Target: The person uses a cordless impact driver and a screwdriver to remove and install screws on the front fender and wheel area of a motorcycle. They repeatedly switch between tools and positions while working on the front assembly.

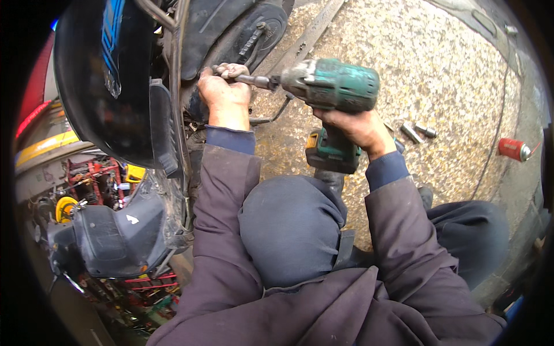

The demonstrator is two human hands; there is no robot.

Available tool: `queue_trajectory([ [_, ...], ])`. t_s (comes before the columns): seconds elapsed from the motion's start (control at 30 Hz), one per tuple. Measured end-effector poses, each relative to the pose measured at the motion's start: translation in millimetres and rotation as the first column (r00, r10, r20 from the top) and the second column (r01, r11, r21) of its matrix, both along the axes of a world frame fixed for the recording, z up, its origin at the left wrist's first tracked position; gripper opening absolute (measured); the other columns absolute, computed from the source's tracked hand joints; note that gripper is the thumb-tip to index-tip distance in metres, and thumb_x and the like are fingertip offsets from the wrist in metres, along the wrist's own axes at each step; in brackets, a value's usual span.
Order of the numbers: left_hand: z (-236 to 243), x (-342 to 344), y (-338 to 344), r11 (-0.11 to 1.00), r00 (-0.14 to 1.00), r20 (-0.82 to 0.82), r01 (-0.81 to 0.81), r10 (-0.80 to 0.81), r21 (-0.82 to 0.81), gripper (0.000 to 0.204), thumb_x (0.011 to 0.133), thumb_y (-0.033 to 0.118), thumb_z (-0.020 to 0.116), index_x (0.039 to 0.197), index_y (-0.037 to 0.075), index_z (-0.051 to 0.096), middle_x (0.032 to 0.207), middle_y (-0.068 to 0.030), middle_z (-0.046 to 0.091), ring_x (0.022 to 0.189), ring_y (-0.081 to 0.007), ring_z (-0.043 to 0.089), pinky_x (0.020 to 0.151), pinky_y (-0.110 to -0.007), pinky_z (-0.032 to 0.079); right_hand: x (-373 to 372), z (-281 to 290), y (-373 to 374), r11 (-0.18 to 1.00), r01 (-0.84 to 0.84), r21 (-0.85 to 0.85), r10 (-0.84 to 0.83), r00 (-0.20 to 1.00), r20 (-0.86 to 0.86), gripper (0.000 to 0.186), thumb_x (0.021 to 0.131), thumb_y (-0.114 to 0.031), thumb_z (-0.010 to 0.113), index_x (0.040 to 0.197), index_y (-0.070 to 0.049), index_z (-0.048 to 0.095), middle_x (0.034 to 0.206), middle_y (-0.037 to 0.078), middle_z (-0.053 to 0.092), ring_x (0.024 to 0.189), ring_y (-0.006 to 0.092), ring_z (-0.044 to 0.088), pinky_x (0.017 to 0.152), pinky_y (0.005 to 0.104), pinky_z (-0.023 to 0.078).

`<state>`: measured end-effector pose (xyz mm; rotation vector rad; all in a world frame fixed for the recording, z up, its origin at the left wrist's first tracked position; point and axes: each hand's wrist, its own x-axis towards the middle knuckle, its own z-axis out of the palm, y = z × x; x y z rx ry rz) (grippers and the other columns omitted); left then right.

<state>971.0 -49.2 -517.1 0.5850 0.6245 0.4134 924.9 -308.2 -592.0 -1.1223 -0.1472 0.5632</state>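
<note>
A speckled floor (461, 75) spreads beneath the crouching person on my feed, a black motor scooter (95, 115) with a blue stripe along its left edge. A worn green power driver (340, 85) is held above the floor, nose pointed left toward a dark engine cover (234, 43). I see the right hand (359, 130) wrapped round the driver's grip, above the battery; whether a finger presses the trigger, I cannot tell. The left hand (226, 98), beside the engine cover, curls closed around the far end of the driver's metal shaft (257, 81), the tip hidden from me. Near the floor's right edge lies a red spray can (510, 148), contents out of sight. Two metal sockets (411, 133) lie close together between can and driver.
</note>
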Motion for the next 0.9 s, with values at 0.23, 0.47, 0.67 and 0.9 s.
queue_trajectory([
  [0.23,-5.1,3.6,15.4,0.997,1.000,0.013,0.025,-0.026,0.075,0.026,0.093,0.014,0.034,0.069,0.006,0.040,0.056,-0.0012,0.040,0.045,-0.0132,0.038,0.044,-0.026,0.039,2.6,-12.4,-1.1,0.999,-0.026,0.034,0.022,0.994,0.110,0.044,0.072,-0.016,0.082,0.113,-0.008,0.068,0.106,0.007,0.072,0.096,0.0160,0.066,0.089,0.0332,0.052],
  [0.47,-4.3,7.1,9.9,0.988,0.997,0.025,0.078,-0.075,-0.134,0.018,0.089,0.010,0.036,0.071,0.011,0.039,0.060,-0.0016,0.039,0.052,-0.0161,0.046,0.051,-0.031,0.041,9.9,-25.9,-6.5,0.995,-0.006,0.097,-0.001,0.997,0.071,0.046,0.070,-0.019,0.083,0.113,-0.009,0.068,0.105,0.007,0.073,0.097,0.0166,0.066,0.089,0.0335,0.052],
  [0.67,-10.8,19.1,3.0,1.000,0.999,-0.042,0.006,-0.007,-0.026,0.022,0.093,0.017,0.034,0.073,0.010,0.040,0.057,0.0002,0.040,0.044,-0.0132,0.043,0.044,-0.027,0.042,12.3,-40.2,-4.9,0.975,0.051,0.216,-0.067,0.995,0.071,0.048,0.070,-0.024,0.085,0.113,-0.009,0.068,0.107,0.007,0.072,0.098,0.0175,0.065,0.091,0.0328,0.051],
  [0.9,-15.2,20.9,-1.7,0.998,0.999,-0.032,0.024,-0.022,0.065,0.023,0.096,0.017,0.035,0.074,0.012,0.040,0.056,0.0017,0.039,0.042,-0.0112,0.041,0.043,-0.026,0.041,1.9,-58.7,17.0,0.983,0.185,0.010,-0.173,0.894,0.413,0.048,0.072,-0.036,0.081,0.111,-0.011,0.067,0.099,0.013,0.070,0.094,0.0314,0.067,0.085,0.0385,0.054],
])
